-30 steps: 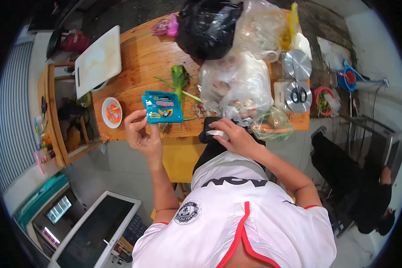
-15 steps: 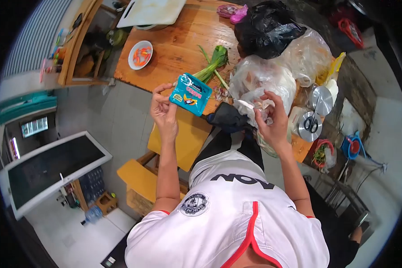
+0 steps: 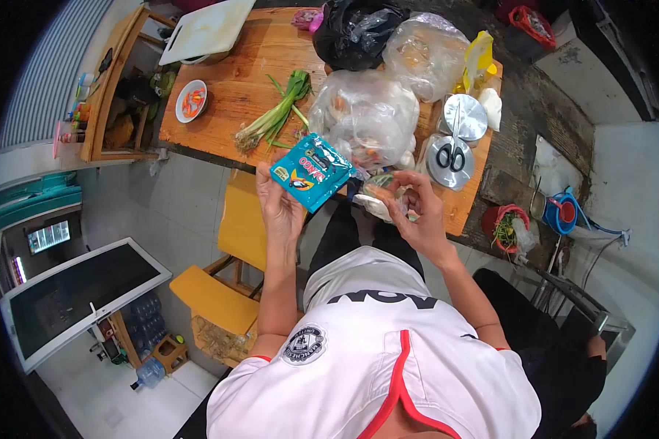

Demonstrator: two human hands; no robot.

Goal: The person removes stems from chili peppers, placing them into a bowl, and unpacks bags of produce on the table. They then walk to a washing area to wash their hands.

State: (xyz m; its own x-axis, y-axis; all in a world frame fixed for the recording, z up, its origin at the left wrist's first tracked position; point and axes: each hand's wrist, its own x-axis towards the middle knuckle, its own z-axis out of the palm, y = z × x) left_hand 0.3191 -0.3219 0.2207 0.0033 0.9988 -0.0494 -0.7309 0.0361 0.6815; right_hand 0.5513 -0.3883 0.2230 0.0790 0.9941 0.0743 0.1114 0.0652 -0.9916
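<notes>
My left hand pinches the lower left edge of a teal printed sachet, held face up in front of the table edge. Close to its right, my right hand has its fingers curled on a small clear plastic bag with something orange, green and white inside; the fingertips are partly hidden. Just beyond sits a large clear plastic bag of produce. Behind the sachet, a bunch of leeks or spring onions lies on the wooden table.
A white bowl of cut orange-red pieces and a white cutting board are at the left. Black-handled scissors lie on round metallic lids at the right. A black bag sits at the back. Yellow chairs stand below left.
The view has shifted, so the table appears further left. My right hand has drawn the small plastic bag back toward my body, closer to the sachet. My left hand still holds the sachet.
</notes>
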